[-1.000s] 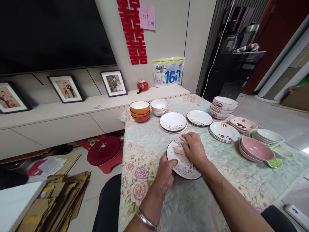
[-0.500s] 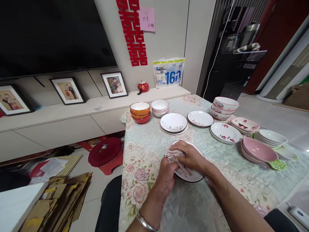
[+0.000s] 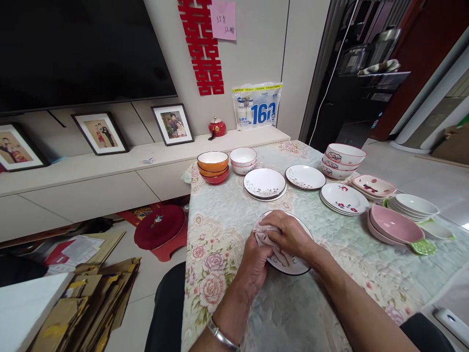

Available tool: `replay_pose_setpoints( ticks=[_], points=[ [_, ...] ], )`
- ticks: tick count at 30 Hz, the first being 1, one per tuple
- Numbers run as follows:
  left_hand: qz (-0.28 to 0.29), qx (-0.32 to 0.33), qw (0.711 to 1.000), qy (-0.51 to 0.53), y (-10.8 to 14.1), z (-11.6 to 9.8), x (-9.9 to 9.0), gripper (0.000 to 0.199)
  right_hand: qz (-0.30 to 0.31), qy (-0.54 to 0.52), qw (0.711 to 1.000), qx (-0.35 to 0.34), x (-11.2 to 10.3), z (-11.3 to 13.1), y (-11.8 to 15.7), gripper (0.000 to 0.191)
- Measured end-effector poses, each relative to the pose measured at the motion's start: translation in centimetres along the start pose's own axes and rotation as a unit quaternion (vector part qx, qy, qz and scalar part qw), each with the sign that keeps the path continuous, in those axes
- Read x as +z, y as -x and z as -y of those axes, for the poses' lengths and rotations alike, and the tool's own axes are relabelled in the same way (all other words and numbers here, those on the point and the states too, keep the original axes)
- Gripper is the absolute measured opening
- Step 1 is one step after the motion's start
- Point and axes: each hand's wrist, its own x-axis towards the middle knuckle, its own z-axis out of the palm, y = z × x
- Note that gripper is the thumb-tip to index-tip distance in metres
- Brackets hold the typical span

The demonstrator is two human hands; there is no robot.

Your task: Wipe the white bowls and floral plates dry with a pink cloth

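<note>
A white plate (image 3: 301, 261) with a dark rim is held just over the near middle of the table. My left hand (image 3: 255, 261) grips its left edge, thumb on the upper face. A pale pink cloth (image 3: 269, 234) lies bunched against the plate, with my right hand (image 3: 291, 235) closed over it. The cloth and my fingers hide much of the plate's left side. Just beyond sit two stacks of dark-rimmed plates, a left stack (image 3: 264, 183) and a right stack (image 3: 305, 176).
Orange and red bowls (image 3: 213, 167) and white bowls (image 3: 244, 160) stand at the far left of the flowered tablecloth (image 3: 216, 274). To the right are flowered plates (image 3: 343, 199), tall bowls (image 3: 342, 160), pink dishes (image 3: 394, 225) and small white dishes (image 3: 416, 205). A red stool (image 3: 160, 227) and flattened cardboard (image 3: 88, 303) lie left.
The view has tilted down slightly. Both hands keep their hold on the plate and cloth, with only a slight shift of my right hand.
</note>
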Motion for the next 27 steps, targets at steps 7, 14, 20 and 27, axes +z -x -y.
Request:
replay_pose_setpoints(
  ticks=[7, 14, 20, 27],
  points=[
    [0.010, 0.003, 1.000, 0.000, 0.2, 0.0, -0.1, 0.058, 0.010, -0.001, 0.999, 0.035, -0.5, 0.0, 0.0, 0.026],
    [-0.002, -0.011, 1.000, -0.010, 0.3, -0.2, 0.0, 0.066, -0.063, 0.106, 0.983, 0.138, -0.7, -0.5, 0.1, 0.023],
    [0.002, 0.005, 1.000, -0.010, 0.2, 0.2, 0.1, 0.046, 0.045, -0.071, 0.996, -0.017, -0.4, 1.1, -0.2, 0.035],
    [0.025, 0.002, 1.000, -0.009, 0.3, 0.0, -0.1, 0.067, -0.042, 0.042, 0.993, 0.100, -0.6, -0.6, -0.1, 0.024]
  ],
)
